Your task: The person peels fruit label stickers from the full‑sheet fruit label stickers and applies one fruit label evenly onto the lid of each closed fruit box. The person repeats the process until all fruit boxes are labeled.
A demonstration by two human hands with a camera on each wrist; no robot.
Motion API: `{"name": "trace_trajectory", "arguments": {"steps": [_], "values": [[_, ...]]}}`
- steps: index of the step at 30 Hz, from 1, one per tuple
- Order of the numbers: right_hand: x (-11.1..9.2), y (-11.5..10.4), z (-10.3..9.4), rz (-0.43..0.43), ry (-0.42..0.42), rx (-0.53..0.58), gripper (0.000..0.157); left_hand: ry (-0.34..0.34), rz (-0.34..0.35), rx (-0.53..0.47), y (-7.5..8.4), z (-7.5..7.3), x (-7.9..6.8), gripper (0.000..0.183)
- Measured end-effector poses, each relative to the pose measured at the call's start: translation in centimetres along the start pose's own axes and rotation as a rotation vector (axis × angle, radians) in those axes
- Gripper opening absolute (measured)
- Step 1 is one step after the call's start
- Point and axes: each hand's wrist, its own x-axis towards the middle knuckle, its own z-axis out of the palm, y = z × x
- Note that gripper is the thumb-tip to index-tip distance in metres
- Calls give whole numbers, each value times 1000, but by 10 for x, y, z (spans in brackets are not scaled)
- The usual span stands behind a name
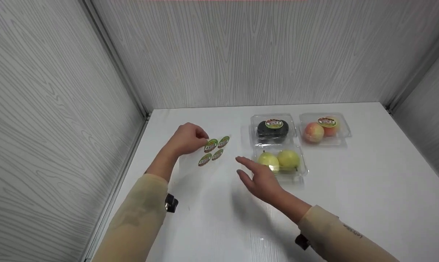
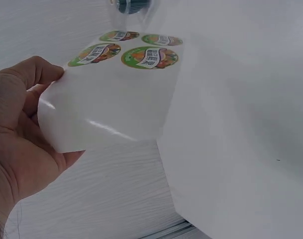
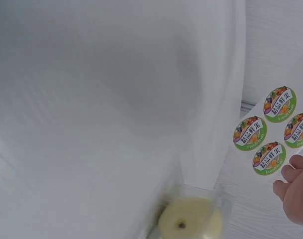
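My left hand (image 1: 189, 139) pinches one edge of a sheet of fruit stickers (image 2: 116, 104) between thumb and fingers. The sheet is white and glossy, bends near the grip, and carries several oval stickers (image 2: 150, 58) with green and orange print. To its right, my right hand (image 1: 262, 182) is held with thumb and fingers apart and nothing between them. It overlaps the near left corner of a clear clamshell box (image 1: 302, 171) in the head view. Two yellow-green pears (image 1: 288, 159) lie inside that box, and no label shows on its lid.
Behind the pears stands a clear box (image 1: 255, 120) of dark fruit, with an oval sticker (image 1: 274, 123) on its lid. Right of it, another clear box (image 1: 345, 127) holds peaches (image 1: 314, 132) and bears a sticker too. Grey wood-grain panels (image 1: 241, 54) border the white table (image 1: 379, 182).
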Motion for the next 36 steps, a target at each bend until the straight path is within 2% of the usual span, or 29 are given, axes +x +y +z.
{"name": "trace_trajectory", "arguments": {"steps": [3, 6, 14, 24, 36], "values": [[11, -4, -5, 97, 75, 61, 34, 46, 8, -38, 5, 6, 1, 24], [21, -7, -6, 185, 117, 118, 32, 89, -4, -91, 7, 19, 1, 22], [34, -1, -1, 294, 170, 181, 30, 183, -77, -314, 12, 59, 0, 15], [35, 8, 5, 280, 219, 184, 24, 192, -124, -528, 13, 93, 0, 12], [33, 13, 10, 266, 203, 239, 18, 161, -137, -699, 12, 109, 1, 15]]}}
